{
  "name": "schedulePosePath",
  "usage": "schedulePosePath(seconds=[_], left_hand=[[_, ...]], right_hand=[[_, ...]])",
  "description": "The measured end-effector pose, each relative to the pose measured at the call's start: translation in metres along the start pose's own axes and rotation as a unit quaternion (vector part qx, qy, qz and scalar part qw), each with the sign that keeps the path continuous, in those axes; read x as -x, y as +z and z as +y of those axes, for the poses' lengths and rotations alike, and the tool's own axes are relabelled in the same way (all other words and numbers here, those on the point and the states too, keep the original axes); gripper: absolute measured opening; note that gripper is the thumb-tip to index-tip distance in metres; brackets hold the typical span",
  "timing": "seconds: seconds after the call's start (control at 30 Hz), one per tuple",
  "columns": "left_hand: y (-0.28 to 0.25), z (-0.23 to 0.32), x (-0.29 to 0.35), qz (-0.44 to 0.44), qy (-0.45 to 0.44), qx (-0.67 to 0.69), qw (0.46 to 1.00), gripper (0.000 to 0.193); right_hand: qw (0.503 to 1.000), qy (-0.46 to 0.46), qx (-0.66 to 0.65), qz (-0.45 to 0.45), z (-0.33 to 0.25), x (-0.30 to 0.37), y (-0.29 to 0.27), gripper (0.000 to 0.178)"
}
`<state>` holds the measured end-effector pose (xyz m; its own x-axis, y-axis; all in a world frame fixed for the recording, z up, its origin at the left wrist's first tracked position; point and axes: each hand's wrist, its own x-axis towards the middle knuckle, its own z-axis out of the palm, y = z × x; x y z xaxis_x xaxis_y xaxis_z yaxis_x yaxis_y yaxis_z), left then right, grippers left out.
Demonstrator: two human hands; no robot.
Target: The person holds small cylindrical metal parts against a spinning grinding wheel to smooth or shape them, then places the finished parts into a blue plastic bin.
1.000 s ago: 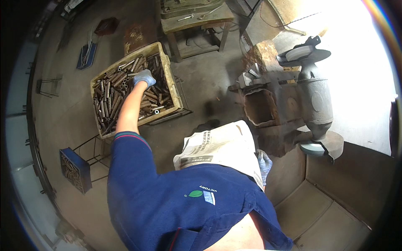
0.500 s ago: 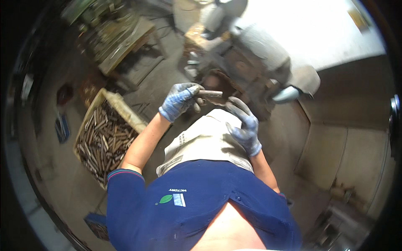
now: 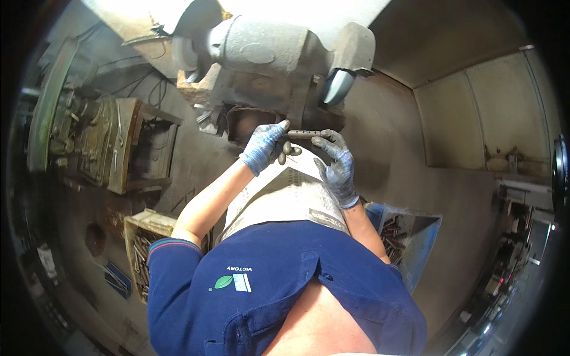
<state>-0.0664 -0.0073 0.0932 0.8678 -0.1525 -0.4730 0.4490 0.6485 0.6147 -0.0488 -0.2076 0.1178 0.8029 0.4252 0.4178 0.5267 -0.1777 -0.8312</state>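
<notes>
In front of the apron, a short grey metal rod (image 3: pixel 304 134) with a row of small dark marks lies level between my hands. My left hand (image 3: pixel 265 144), in a blue and grey coated glove, pinches its left end between thumb and fingers. The gloved fingers of my right hand (image 3: pixel 337 166) close on the rod's right end, while that thumb stands apart below. Just beyond the hands stands a bench grinder (image 3: pixel 258 47) with a grey motor body. A wheel (image 3: pixel 185 53) shows on its left, and a guarded wheel (image 3: pixel 339 86) on its right.
A pale crate (image 3: pixel 151 222) of metal rods stands at my left, a blue bin (image 3: pixel 424 237) with more rods at my right. Farther left is a machine on a bench (image 3: pixel 116 142). A dark-rimmed container (image 3: pixel 244 124) sits under the grinder. Panels (image 3: pixel 475 113) stand far right.
My view has swung so the grinder sits straight ahead and the blue bin shows. My right hand, earlier apart from the rod, has come to its right end; the left keeps hold.
</notes>
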Motion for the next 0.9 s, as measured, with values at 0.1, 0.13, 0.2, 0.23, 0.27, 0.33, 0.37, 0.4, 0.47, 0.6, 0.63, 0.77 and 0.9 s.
schedulePosePath(seconds=[0.1, 0.13, 0.2, 0.23, 0.27, 0.33, 0.37, 0.4, 0.47, 0.6, 0.63, 0.77, 0.9], left_hand=[[0.005, 0.003, -0.012, 0.004, -0.025, -0.028, 0.999, 0.04], [0.005, 0.003, -0.015, -0.014, -0.029, -0.036, 0.999, 0.04], [0.005, 0.004, -0.02, -0.05, -0.032, -0.049, 0.997, 0.039], [0.007, 0.004, -0.022, -0.046, -0.009, -0.063, 0.997, 0.038], [0.009, 0.003, -0.024, -0.042, 0.014, -0.077, 0.996, 0.038], [0.008, 0.005, -0.028, -0.038, 0.056, -0.122, 0.99, 0.033], [0.004, 0.008, -0.028, -0.037, 0.074, -0.152, 0.985, 0.029], [0.002, 0.008, -0.028, -0.034, 0.093, -0.18, 0.979, 0.026], [-0.004, -0.008, -0.036, -0.065, 0.163, -0.211, 0.962, 0.02], [0.007, -0.01, -0.039, -0.033, 0.167, -0.217, 0.961, 0.015], [0.005, -0.013, -0.043, -0.031, 0.159, -0.214, 0.963, 0.015], [0.0, -0.024, -0.065, -0.016, 0.118, -0.149, 0.982, 0.014], [0.008, -0.036, -0.094, 0.008, 0.165, -0.113, 0.98, 0.012]], right_hand=[[0.999, 0.043, -0.007, 0.026, 0.001, 0.008, 0.0, 0.033], [0.999, 0.036, 0.004, 0.034, 0.003, 0.01, 0.0, 0.032], [0.998, 0.018, 0.026, 0.048, 0.009, 0.013, 0.0, 0.03], [0.998, 0.028, 0.02, 0.06, 0.012, 0.014, 0.0, 0.029], [0.997, 0.038, 0.014, 0.072, 0.014, 0.016, 0.0, 0.029], [0.994, 0.054, -0.001, 0.099, 0.02, 0.02, -0.001, 0.029], [0.992, 0.061, -0.012, 0.113, 0.024, 0.023, -0.001, 0.028], [0.99, 0.067, -0.023, 0.124, 0.024, 0.024, -0.002, 0.028], [0.98, 0.109, -0.081, 0.147, 0.019, 0.024, 0.0, 0.026], [0.974, 0.123, -0.087, 0.167, 0.025, 0.025, 0.001, 0.023], [0.978, 0.112, -0.06, 0.165, 0.028, 0.024, 0.0, 0.022], [0.97, 0.142, -0.099, 0.17, 0.042, 0.017, 0.001, 0.02], [0.979, 0.153, -0.034, 0.132, 0.072, 0.017, -0.007, 0.021]])
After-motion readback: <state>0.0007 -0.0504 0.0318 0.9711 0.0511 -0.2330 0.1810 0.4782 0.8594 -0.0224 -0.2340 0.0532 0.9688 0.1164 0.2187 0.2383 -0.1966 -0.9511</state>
